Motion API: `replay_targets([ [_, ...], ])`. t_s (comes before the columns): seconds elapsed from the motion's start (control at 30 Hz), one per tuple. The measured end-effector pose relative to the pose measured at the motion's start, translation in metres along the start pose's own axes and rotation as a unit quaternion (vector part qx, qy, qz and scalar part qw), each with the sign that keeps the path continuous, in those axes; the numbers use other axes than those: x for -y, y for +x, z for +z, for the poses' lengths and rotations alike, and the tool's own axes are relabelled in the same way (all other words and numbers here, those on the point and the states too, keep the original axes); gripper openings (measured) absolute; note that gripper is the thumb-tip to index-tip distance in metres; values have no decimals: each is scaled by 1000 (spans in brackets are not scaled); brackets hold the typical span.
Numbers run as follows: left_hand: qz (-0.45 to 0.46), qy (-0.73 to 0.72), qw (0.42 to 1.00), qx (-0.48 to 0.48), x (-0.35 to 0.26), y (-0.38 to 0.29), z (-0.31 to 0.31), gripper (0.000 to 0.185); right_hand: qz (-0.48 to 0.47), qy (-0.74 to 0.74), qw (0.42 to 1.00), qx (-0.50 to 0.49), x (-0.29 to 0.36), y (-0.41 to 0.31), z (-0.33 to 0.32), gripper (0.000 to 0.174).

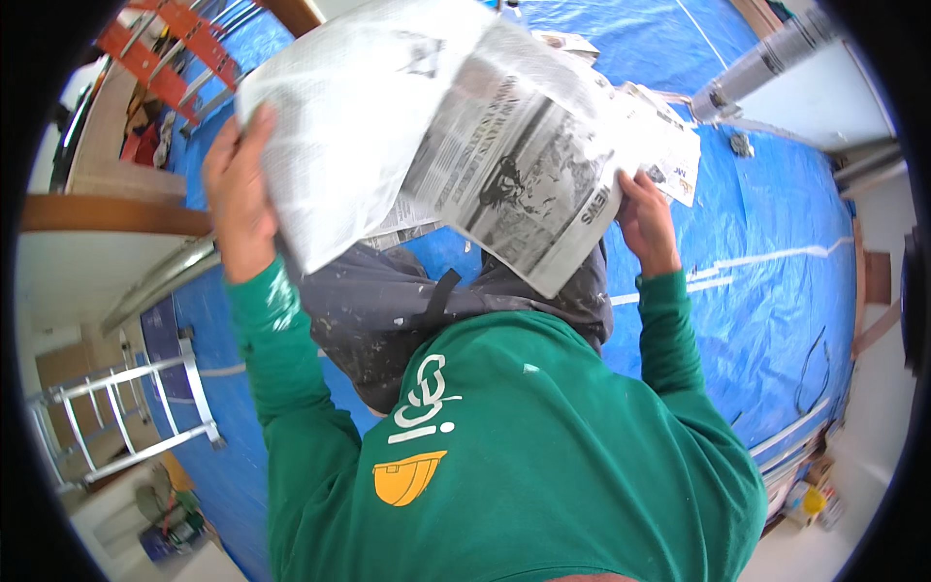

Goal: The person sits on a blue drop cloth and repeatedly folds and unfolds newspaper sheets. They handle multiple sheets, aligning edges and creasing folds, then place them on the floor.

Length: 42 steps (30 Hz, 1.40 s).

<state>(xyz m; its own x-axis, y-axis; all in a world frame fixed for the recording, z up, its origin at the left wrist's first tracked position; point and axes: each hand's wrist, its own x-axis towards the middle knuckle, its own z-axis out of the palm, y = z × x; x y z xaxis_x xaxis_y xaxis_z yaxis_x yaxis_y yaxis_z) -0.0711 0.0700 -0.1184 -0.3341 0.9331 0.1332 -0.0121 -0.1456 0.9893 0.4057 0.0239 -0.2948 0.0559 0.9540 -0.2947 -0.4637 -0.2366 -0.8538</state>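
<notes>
A large newspaper sheet [538,189] is spread out in front of me, above my knees. My left hand [244,189] grips its left edge, thumb on top. At the lower right edge, my right hand [646,218] pinches the paper between thumb and fingers. The sheet's left half is washed out by light; its right half carries a dark printed photo and text. Beneath it, part of another newspaper [404,225] shows near my legs. More newspaper [673,153] lies on the blue tarp [771,189], just beyond my right hand.
An orange stepladder [171,58] stands at the upper left. A metal ladder [131,415] is at the lower left. A grey cylindrical post or roll [764,65] rises at the upper right. On the tarp to the right lie a crumpled grey wad [741,144] and a dark cord [811,371].
</notes>
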Motion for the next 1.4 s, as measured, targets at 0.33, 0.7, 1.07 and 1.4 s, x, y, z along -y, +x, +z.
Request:
replay_targets([
  [0.33, -2, 64, 994, -90, -41, -37, -106, 47, -12, -85, 991, 104, 38, 107, 31, 32],
  [0.7, -98, 55, 980, -162, 35, -119, -181, 27, -18, -134, 973, 189, 10, 160, 45, 35],
  [1.07, -145, 48, 985, -84, 63, -127, -206, 23, -4, -150, 974, 167, 13, 149, 59, 19],
  [1.4, -175, -22, 983, -47, 82, -117, -215, 30, 0, -144, 973, 179, 6, 148, 58, 21],
])
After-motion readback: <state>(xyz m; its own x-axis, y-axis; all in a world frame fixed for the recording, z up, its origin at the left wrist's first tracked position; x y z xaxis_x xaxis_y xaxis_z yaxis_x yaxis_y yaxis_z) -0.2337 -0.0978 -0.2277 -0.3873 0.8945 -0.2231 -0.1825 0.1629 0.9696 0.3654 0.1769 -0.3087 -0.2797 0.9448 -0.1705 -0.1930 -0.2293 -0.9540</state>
